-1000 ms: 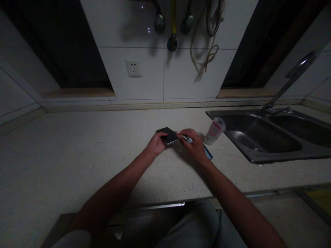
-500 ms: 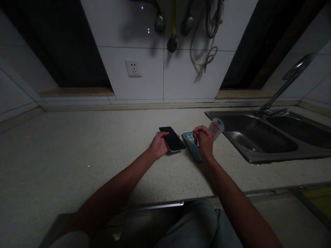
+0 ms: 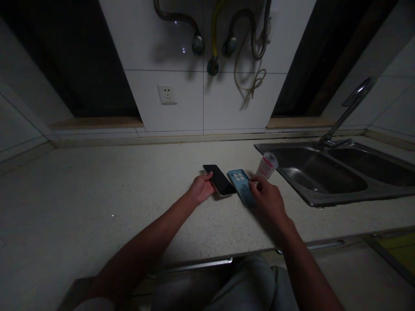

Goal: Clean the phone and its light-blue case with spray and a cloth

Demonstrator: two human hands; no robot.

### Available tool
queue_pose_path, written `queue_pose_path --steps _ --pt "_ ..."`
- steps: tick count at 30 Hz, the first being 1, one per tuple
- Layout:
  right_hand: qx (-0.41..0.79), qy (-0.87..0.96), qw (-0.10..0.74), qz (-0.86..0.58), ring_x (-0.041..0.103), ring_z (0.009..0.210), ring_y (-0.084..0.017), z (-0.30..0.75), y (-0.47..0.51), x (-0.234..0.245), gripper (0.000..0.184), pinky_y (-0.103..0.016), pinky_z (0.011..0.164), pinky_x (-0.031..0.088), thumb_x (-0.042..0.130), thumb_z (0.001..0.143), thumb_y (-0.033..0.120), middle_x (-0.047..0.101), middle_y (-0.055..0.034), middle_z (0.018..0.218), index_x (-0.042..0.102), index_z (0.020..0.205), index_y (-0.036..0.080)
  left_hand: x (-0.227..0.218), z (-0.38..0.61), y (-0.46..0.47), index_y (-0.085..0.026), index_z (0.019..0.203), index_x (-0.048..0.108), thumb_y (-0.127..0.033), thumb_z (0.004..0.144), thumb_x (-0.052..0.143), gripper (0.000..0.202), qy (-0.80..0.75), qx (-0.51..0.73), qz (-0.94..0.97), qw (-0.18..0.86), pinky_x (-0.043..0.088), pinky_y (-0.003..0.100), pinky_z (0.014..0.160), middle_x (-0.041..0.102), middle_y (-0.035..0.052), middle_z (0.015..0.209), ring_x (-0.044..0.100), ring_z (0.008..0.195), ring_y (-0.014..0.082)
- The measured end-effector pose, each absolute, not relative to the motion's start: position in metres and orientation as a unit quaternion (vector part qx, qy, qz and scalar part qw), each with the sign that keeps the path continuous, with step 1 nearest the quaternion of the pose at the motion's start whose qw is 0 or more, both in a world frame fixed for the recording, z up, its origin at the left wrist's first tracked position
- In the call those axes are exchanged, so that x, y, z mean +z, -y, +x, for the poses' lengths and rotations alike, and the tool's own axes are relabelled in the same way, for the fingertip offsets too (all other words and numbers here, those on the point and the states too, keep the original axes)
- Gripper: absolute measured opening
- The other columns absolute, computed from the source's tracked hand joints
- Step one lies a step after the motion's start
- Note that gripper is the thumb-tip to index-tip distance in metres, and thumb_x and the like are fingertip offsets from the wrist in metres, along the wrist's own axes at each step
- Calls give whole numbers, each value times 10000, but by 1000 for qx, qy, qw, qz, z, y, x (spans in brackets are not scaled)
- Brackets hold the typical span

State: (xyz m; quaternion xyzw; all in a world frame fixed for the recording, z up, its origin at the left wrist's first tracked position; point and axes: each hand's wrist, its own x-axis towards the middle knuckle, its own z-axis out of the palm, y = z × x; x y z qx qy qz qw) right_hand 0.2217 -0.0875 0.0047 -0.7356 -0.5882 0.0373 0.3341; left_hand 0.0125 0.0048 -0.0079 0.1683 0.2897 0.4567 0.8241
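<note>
My left hand (image 3: 201, 189) is closed round the left edge of a black smartphone (image 3: 219, 179), its thumb on the edge of the dark screen. Just to the right is a blue-green phone case (image 3: 241, 186) with camera cut-outs at its upper end. My right hand (image 3: 268, 196) pinches the case's right edge between thumb and fingers. The phone's lower right corner comes close to the case; whether they touch I cannot tell. Behind my right hand stands a translucent plastic cup (image 3: 267, 165) with a red mark.
A double steel sink (image 3: 311, 201) with a tall faucet (image 3: 343, 112) takes up the right of the pale countertop (image 3: 97, 185). On the tiled wall are a power socket (image 3: 167, 95), pipes with valves (image 3: 213, 65) and a looped cord (image 3: 256, 82). The counter's front edge runs before my body.
My right hand has shifted from over the case's camera end to its right edge, uncovering the cut-outs. The phone stays in my left hand. The whole view has shifted slightly.
</note>
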Motion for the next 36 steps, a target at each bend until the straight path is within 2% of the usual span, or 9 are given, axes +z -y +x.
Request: queue_pose_path --steps 4,8,12,17,21,27,31,34,36 --pt "22 582 229 -779 694 844 -315 229 97 4 432 -337 609 387 500 920 422 747 -149 904 641 1230 158 -14 14 -5 -85 960 644 -75 901 568 97 -314 455 203 808 529 400 976 717 118 830 710 789 198" --pt "97 564 163 -803 704 873 -304 240 91 2 388 -329 636 411 532 904 421 751 -169 960 691 1127 146 -13 13 -4 -52 920 656 -103 925 562 107 -342 439 227 800 550 393 937 720 134 810 708 760 198" --pt "119 553 158 -809 703 877 -249 243 84 0 297 -289 668 417 558 887 340 750 -158 970 709 1049 143 -10 13 0 -41 920 672 -132 932 572 135 -330 440 246 798 553 390 927 730 150 844 714 790 207" --pt "151 575 137 -792 693 908 -256 232 74 6 250 -287 692 422 550 872 259 745 -168 997 718 1004 128 -13 14 1 -49 880 688 -156 924 608 141 -321 444 272 791 568 340 827 725 122 801 678 669 165" --pt "186 600 153 -763 686 858 -233 223 63 8 213 -275 692 430 578 864 250 744 -171 956 728 909 105 -16 14 -3 -59 868 696 -187 870 702 128 -313 459 290 779 548 289 755 722 112 801 662 663 154" --pt "215 620 230 -718 656 733 -187 206 48 -1 172 -260 647 431 590 848 241 732 -123 835 707 837 115 -20 15 -4 -80 862 700 -333 765 817 295 -323 484 335 742 524 302 738 713 94 782 653 692 175" --pt "262 593 305 -698 620 662 -163 194 45 -7 141 -250 595 424 599 817 212 715 -83 785 701 862 127 -22 14 -4 -103 831 696 -409 791 757 314 -352 495 403 684 491 280 698 690 62 754 635 690 175" --pt "329 561 331 -684 578 568 -137 187 46 -9 192 -237 532 408 597 792 162 699 -55 741 699 949 123 -20 14 -6 -122 806 691 -273 833 668 155 -421 509 447 603 487 277 768 694 53 770 665 796 198" --pt "363 543 335 -679 548 519 -126 184 47 -9 231 -235 496 393 588 803 162 691 -49 723 688 1006 118 -19 15 -6 -130 866 691 -127 789 645 89 -449 521 445 573 475 292 895 726 78 898 677 967 218"
